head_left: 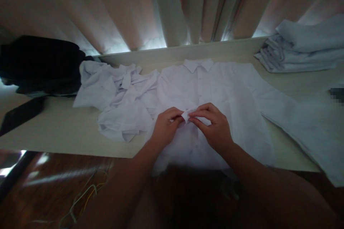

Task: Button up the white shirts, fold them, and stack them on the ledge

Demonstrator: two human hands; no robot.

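Note:
A white collared shirt (231,100) lies front up on the pale table, its collar at the far side and one sleeve stretched out to the right. My left hand (168,125) pinches a raised bit of the shirt's front near the button line. Close beside it, my right hand (215,125) pinches the same raised fabric between thumb and fingers. Whether a button is between the fingertips is too small to tell. The shirt's lower edge reaches the table's near edge, partly hidden by my arms.
Left of the shirt lies a crumpled white garment (120,96). A dark stack of cloth (43,64) stands at the far left. Folded white garments (306,50) are piled at the back right. Curtains (134,7) hang behind the table (67,128); cables (83,200) lie on the floor.

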